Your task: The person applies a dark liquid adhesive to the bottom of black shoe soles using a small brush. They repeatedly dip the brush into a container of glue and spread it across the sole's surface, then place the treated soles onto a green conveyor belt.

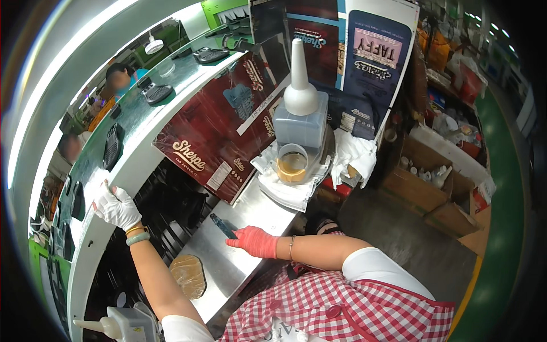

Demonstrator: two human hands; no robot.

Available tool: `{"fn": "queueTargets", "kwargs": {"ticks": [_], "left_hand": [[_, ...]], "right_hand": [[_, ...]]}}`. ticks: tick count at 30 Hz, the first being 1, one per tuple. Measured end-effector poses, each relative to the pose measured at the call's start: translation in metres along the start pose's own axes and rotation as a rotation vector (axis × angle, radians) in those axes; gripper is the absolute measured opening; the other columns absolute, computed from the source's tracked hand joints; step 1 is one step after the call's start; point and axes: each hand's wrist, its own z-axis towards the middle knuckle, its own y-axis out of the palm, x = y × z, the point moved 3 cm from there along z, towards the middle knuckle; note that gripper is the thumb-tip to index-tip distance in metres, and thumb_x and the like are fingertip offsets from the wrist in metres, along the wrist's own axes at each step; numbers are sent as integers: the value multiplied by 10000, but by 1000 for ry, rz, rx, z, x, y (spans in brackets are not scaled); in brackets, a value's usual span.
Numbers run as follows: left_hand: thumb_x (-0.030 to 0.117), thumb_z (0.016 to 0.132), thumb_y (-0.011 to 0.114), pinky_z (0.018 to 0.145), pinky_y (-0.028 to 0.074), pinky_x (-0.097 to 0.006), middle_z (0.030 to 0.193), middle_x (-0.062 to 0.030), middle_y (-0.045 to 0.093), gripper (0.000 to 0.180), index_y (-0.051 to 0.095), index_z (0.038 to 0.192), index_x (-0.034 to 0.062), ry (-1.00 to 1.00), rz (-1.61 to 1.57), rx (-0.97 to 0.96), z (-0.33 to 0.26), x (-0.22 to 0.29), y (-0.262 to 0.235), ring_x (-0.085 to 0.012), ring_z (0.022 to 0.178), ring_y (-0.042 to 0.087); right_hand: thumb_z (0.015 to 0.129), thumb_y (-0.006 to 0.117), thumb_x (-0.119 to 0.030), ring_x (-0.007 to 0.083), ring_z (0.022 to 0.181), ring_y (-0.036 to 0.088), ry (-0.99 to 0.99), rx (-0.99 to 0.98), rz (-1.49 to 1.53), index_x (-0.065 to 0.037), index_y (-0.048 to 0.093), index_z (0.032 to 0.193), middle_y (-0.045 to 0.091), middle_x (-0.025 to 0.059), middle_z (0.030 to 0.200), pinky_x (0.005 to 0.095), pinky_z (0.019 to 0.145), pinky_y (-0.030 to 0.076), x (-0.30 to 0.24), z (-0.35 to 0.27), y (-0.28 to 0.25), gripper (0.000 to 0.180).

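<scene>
R hand [253,241], red-gloved, is closed round a dark teal tool [223,227], stick-shaped, far end pointing up-left. Tool is above the metal tabletop [263,212], approx mid-length, nearer the belt-side edge; R hand itself is by the wearer-side edge. L hand [118,208], white-gloved, is out past the tabletop's belt-side edge, at the white rim [132,175] of the green belt [126,122]. Its fingers point up/away, fairly close together; can't tell if they hold anything, glare there. Nearest to it: a dark sole [113,147] on the belt, just beyond the fingertips; another dark sole [78,200] lies to its left. More dark soles are spaced out along the belt toward the top.

Brown roundish pad [188,276] lies flat at the tabletop's lower end, by the belt-side edge, well apart from the tool. At the upper end, nr the wearer-side corner: folded white cloth [288,191] w/ a clear cup [292,164] on it, amber liquid inside. Right behind the cup stands a big translucent bottle [300,122], white cone nozzle up. Crumpled white cloth [354,157] just right of it. Dark red carton panel [213,128] leans btw belt & bottle, lower corner down by the tabletop's upper end. Second nozzle bottle [128,326] is low left, nozzle pointing left. Cardboard boxes [419,188] w/ misc. items, off right, well apart from the tabletop.
</scene>
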Motion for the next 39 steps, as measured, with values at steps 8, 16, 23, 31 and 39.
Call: {"fn": "queueTargets", "kwargs": {"ticks": [8, 16, 23, 31, 39], "left_hand": [[183, 845, 543, 993, 320, -416, 1129, -117, 604, 353, 565, 1183, 84, 60, -35, -41, 12, 4, -26, -290, 1061, 548], [311, 814, 598, 972, 393, -388, 1246, -159, 537, 491, 535, 1231, 60, -254, 7, -301, 53, -133, -20, -305, 1161, 497], [615, 650, 603, 1060, 320, -385, 1416, -224, 347, 944, 318, 1424, 156, -822, 277, -980, 51, -288, 5, -347, 1304, 359], [495, 784, 601, 1050, 312, -373, 1397, -251, 360, 812, 301, 1423, 94, -289, -42, -1073, 50, -268, 41, -370, 1270, 386], [440, 867, 518, 834, 418, -326, 1129, -142, 554, 563, 492, 1260, 37, -461, -269, -1142, 58, -340, 114, -241, 1016, 509]], "right_hand": [[779, 496, -56, 333, 907, 596, -6, 66, -10, -115, 536, 1168, 592, 195, 1038, 400, 766, 487, 0, 3, 0, 395], [766, 537, -43, 308, 705, 601, -2, 159, 48, -116, 571, 1081, 576, 124, 780, 401, 575, 481, -3, 7, -9, 325], [780, 570, -39, 320, 723, 597, -41, 136, 98, -109, 583, 1108, 581, 137, 818, 398, 589, 484, -5, 11, -5, 336], [760, 539, -40, 305, 730, 589, -43, 172, 80, -108, 589, 1110, 567, 134, 805, 387, 623, 480, 0, 6, -3, 359], [757, 518, -56, 300, 753, 575, -48, 112, 0, -129, 542, 1189, 553, 115, 854, 399, 658, 474, 6, 0, 0, 440]]}}
